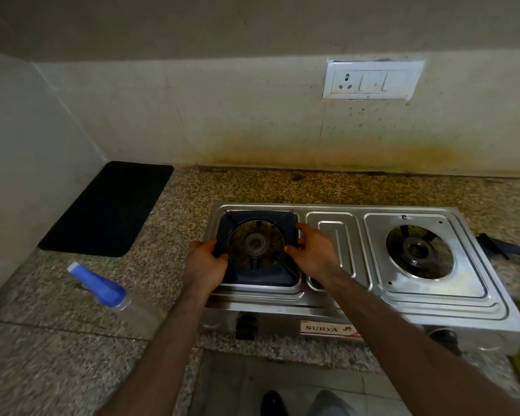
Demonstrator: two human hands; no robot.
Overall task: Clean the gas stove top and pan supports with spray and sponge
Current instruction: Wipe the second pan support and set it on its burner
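Gripping pan support point(254, 277) at both sides: left hand point(203, 262) and right hand point(314, 250), fingers curled, forearms extended over stove point(433, 298).

Home kitchen; two-burner gas stove point(357, 265) on speckled granite counter point(57, 340); grease-stained tiled wall point(252, 130); switch socket point(371, 80)

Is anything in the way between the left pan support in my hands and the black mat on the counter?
Nothing visible blocks it. The pan support and the black mat have only bare granite counter between them; the spray bottle lies nearer you, off that line.
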